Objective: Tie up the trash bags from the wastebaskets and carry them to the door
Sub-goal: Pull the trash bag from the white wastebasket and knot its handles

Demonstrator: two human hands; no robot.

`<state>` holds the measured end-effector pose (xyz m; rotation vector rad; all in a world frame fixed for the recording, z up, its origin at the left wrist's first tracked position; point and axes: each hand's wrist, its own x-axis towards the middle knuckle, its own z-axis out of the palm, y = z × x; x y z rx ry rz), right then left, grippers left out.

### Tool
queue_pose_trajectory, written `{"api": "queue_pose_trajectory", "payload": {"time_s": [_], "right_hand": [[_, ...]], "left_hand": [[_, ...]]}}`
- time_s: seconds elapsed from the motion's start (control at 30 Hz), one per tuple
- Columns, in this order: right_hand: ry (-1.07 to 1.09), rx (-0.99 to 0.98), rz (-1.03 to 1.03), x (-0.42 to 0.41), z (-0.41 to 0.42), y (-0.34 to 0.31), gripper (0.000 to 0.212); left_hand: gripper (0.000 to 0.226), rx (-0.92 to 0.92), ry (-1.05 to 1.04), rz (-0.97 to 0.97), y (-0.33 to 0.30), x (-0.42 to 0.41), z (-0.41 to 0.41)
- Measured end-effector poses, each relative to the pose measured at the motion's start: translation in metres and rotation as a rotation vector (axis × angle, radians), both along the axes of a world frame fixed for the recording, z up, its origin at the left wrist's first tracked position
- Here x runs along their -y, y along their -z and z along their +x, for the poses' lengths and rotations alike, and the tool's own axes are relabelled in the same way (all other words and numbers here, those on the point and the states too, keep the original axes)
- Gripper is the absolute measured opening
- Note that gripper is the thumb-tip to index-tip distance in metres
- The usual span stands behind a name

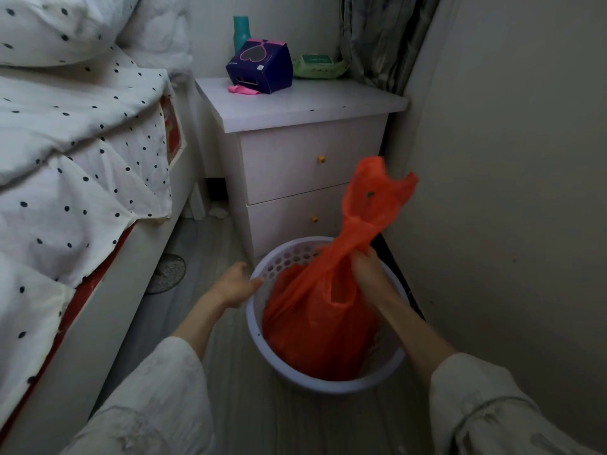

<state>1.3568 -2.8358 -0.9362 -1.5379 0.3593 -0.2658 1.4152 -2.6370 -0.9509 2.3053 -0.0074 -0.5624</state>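
Observation:
An orange trash bag (315, 323) sits inside a white perforated wastebasket (289, 366) on the floor in front of the nightstand. The bag's neck is twisted and knotted, and its loose ends stick up above the knot. My right hand (366, 270) is closed around the neck just below the knot. My left hand (235, 285) is open with spread fingers, and its fingertips touch the basket's left rim.
A white two-drawer nightstand (295, 103) stands behind the basket, holding a purple box (261, 68), a teal bottle and a green pack. A bed with a dotted sheet (82, 159) fills the left. A wall (509, 192) is close on the right.

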Motion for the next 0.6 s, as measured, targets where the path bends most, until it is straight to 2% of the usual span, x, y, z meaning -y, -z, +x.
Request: {"api": "queue_pose_trajectory", "payload": {"time_s": [0.1,0.2,0.37,0.47,0.6], "right_hand": [[0.025,-0.119,0.168,0.005,0.006,0.003,0.035],[0.009,-0.106,0.337,0.012,0.004,0.003,0.03],[-0.125,0.085,0.641,0.011,0.001,-0.003,0.031],[-0.147,0.143,0.691,0.013,0.003,-0.01,0.025],[-0.128,0.163,0.678,0.019,0.007,-0.009,0.034]], "left_hand": [[0.03,-0.077,-0.036,-0.123,0.001,0.005,-0.007],[0.012,-0.183,-0.049,-0.264,-0.001,0.005,-0.01],[0.012,-0.31,-0.053,-0.343,0.001,0.005,-0.015],[0.015,-0.34,-0.07,-0.399,0.002,0.01,-0.019],[0.013,-0.314,-0.092,-0.411,0.005,0.016,-0.018]]}}
